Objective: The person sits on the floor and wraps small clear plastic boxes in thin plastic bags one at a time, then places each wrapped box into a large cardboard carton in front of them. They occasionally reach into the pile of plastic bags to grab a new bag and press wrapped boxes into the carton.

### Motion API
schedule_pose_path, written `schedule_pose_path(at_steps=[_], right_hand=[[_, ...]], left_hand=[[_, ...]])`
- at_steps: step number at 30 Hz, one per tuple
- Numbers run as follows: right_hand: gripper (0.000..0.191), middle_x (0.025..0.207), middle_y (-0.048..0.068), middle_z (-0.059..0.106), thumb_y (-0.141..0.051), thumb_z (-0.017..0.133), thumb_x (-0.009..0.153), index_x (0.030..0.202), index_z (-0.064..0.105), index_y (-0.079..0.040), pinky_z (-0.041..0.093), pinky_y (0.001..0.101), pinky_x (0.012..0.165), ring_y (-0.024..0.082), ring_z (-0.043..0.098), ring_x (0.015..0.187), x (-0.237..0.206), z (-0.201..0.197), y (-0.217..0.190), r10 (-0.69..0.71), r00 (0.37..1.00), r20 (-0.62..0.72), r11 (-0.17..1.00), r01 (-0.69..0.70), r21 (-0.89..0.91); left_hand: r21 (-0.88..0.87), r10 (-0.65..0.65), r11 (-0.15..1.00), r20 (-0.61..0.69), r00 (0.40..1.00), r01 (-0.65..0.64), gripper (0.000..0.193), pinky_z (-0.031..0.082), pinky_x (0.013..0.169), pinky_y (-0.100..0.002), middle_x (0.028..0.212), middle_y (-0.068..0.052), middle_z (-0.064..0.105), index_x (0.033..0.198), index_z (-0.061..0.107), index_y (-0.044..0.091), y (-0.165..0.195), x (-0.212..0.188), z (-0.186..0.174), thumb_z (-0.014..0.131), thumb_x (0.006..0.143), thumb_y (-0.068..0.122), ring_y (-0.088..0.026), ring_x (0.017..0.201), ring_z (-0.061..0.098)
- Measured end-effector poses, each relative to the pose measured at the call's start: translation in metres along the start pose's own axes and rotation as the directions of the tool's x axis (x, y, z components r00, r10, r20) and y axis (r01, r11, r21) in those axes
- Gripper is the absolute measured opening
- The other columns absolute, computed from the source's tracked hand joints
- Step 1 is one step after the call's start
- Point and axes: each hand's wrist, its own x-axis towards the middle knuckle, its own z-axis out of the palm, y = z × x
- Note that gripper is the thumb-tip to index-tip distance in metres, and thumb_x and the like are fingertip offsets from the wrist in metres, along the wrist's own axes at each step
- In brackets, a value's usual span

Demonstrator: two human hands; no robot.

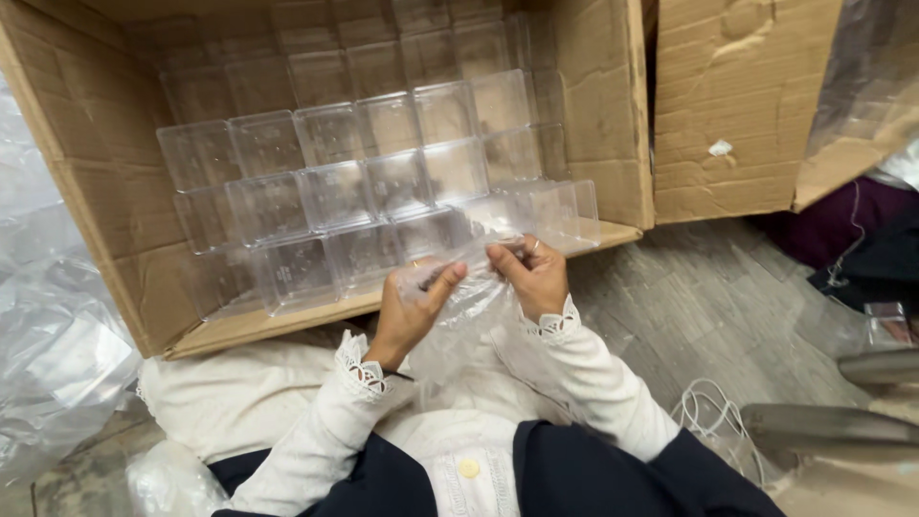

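Fingers (450,276) on crinkled clear bag (469,306)

The cardboard box (115,220) is cut off by the top edge at twelve o'clock, so its far wall and rearmost clear containers (335,124) cannot be seen. The thin clear plastic bag (469,297) pinched between the left hand (414,304) and right hand (533,275) is blurred, and its contents, perhaps a small dark piece, cannot be told. At four o'clock, grey metal shapes (842,426) are cropped by the right edge.

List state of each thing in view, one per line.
cardboard box: on its side, flaps open, filled with stacked boxes.
clear plastic boxes: stacked in rows, look empty.
clear plastic bag: crumpled, pinched by both hands.
left hand: grip closed on bag.
right hand: grip closed on bag.
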Motion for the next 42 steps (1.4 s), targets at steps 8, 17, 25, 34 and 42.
schedule_pose_path(at_steps=[8, 17, 25, 34, 42], right_hand=[[0.019, 0.087, 0.001, 0.071, -0.011, 0.072, 0.092, 0.111, 0.069, -0.005, 0.054, 0.0264, 0.068, 0.009, 0.063, 0.075, -0.053, 0.017, 0.018, 0.138, 0.986, 0.096, 0.99, -0.141, 0.026], [0.019, 0.09, 0.006, 0.069, -0.026, 0.066, 0.103, 0.1, 0.06, -0.008, 0.045, 0.0245, 0.068, 0.011, 0.057, 0.075, -0.056, 0.032, 0.026, 0.156, 0.926, 0.343, 0.786, -0.327, 0.525], [0.019, 0.067, -0.009, 0.043, -0.021, 0.068, 0.101, 0.099, 0.053, -0.01, 0.028, 0.0217, 0.045, 0.003, 0.035, 0.051, -0.04, -0.006, 0.028, 0.316, 0.868, 0.384, 0.889, -0.412, 0.199], [0.039, 0.076, 0.005, 0.069, -0.019, 0.073, 0.091, 0.126, 0.065, -0.005, 0.052, 0.0292, 0.059, 0.014, 0.065, 0.065, 0.048, -0.081, -0.035, 0.085, 0.932, 0.352, 0.737, 0.179, -0.652], [0.017, 0.073, 0.009, 0.063, -0.023, 0.069, 0.102, 0.096, 0.072, -0.007, 0.043, 0.0367, 0.059, 0.023, 0.058, 0.064, 0.066, -0.031, 0.007, -0.396, 0.918, 0.029, 0.437, 0.216, -0.873]], left_hand=[[-0.564, -0.211, 0.802, 0.043, 0.976, 0.198, 0.02, 0.048, 0.072, -0.026, 0.089, 0.006, 0.064, 0.106, 0.06, 0.002, -0.007, -0.032, -0.002, 0.073, 0.095, 0.012, -0.008, 0.084, 0.058], [-0.197, -0.176, 0.967, -0.049, 0.983, 0.163, 0.039, 0.034, 0.053, -0.027, 0.068, 0.005, 0.048, 0.082, 0.055, 0.004, -0.04, -0.059, -0.013, 0.062, 0.111, 0.029, -0.007, 0.062, 0.04], [-0.645, -0.017, 0.466, 0.677, 0.735, 0.605, 0.022, 0.043, 0.06, -0.032, 0.081, -0.004, 0.064, 0.095, 0.065, 0.005, -0.062, -0.072, -0.085, 0.063, 0.109, 0.021, -0.016, 0.069, 0.053], [-0.551, -0.314, 0.607, 0.496, 0.81, 0.573, 0.026, 0.044, 0.07, -0.015, 0.103, -0.002, 0.073, 0.111, 0.064, -0.001, -0.116, 0.035, -0.061, 0.063, 0.091, 0.016, 0.0, 0.08, 0.058], [-0.292, -0.216, 0.929, 0.075, 0.974, 0.228, 0.05, 0.052, 0.081, -0.026, 0.118, -0.002, 0.066, 0.139, 0.054, 0.015, -0.232, 0.086, 0.033, 0.061, 0.09, 0.009, -0.012, 0.095, 0.061]])
